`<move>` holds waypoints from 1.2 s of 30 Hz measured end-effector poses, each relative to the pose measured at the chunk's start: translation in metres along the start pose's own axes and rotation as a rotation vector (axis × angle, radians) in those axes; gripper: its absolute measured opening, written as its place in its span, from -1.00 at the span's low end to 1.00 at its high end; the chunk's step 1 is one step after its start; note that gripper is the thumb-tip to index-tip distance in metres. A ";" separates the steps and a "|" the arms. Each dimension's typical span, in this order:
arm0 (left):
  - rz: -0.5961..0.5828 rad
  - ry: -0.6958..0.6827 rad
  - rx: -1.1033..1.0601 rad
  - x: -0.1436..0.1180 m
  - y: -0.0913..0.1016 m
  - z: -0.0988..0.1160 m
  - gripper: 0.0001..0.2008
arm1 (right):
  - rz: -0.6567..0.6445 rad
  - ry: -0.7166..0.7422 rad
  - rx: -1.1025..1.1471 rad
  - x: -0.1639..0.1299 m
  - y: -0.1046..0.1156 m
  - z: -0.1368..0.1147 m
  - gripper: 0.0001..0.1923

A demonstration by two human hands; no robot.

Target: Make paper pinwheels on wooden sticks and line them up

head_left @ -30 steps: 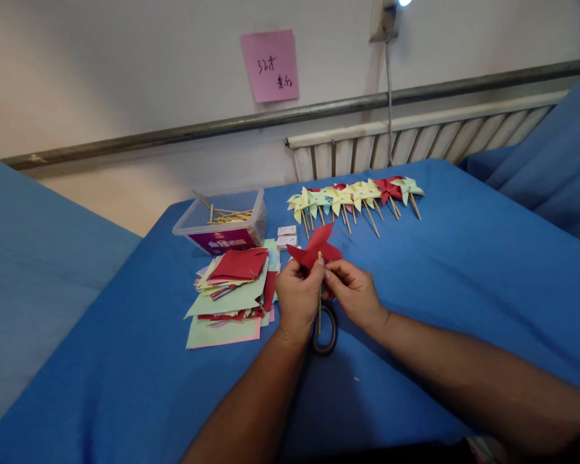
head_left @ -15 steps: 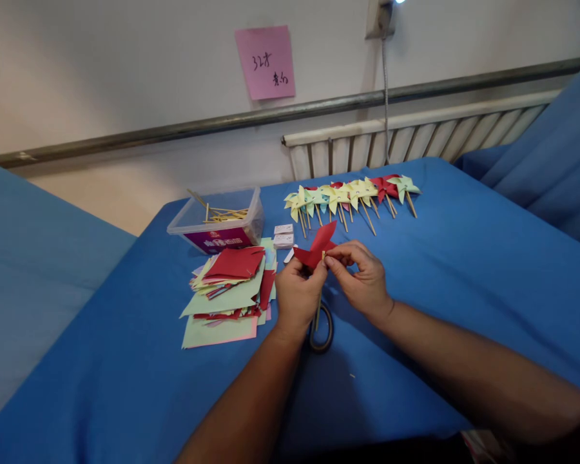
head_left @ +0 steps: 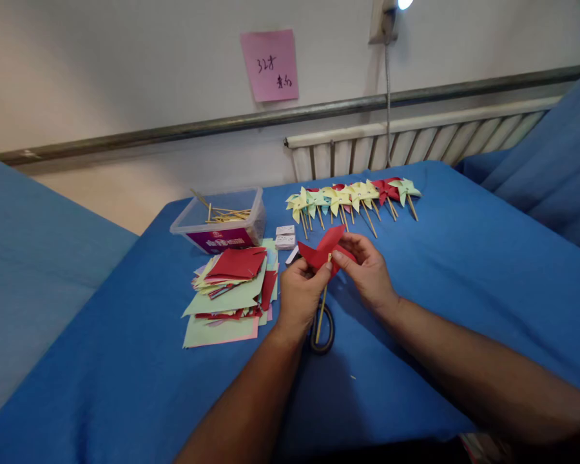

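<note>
A person's left hand (head_left: 299, 293) pinches a thin wooden stick (head_left: 321, 317) close to its top, where it meets a red paper pinwheel (head_left: 327, 243). The right hand (head_left: 371, 276) grips the pinwheel's red paper on the other side, with its thumb in front. I can't tell just where the right hand's hidden fingers are. The red pinwheel is up in both hands, to the right of the clear plastic tub (head_left: 257, 222) and nearer to the person than the tub is.

The tub has a purple label on its front and more sticks (head_left: 229, 215) inside. Right in front of the tub is a messy pile of colored paper (head_left: 227, 298), with red sheets on top. Just to the right of the tub are two little white boxes (head_left: 285, 242). Farther to the right of the tub, a row of pinwheels (head_left: 360, 193) lies on the blue cloth (head_left: 464, 296). They are yellow, green, blue and red. In front of the tub and to its right, black scissors (head_left: 323, 350) show a handle loop below the hands.
</note>
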State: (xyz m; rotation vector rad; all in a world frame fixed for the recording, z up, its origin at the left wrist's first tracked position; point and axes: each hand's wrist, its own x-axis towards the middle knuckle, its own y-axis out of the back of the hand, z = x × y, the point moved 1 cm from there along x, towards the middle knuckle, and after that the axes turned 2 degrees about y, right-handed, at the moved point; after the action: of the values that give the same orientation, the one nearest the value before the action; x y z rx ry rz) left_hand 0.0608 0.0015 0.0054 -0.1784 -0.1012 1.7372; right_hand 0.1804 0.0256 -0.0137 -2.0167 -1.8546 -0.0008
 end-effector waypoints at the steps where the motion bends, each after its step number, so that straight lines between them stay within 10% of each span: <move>1: -0.019 0.029 -0.043 0.000 -0.001 -0.001 -0.73 | -0.033 -0.049 0.060 0.001 0.001 0.001 -0.65; 11: -0.105 0.243 -0.218 -0.001 -0.002 -0.002 -0.72 | -0.176 -0.073 -0.010 0.009 0.012 -0.001 -0.83; 36: -0.011 0.181 -0.018 0.005 0.003 -0.010 -0.71 | -0.271 -0.146 -0.168 0.015 0.014 0.004 -0.66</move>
State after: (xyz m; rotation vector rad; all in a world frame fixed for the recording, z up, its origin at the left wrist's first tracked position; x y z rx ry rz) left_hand 0.0591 0.0052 -0.0048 -0.3469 0.0150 1.7011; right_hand 0.1945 0.0403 -0.0180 -1.8973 -2.2769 -0.0898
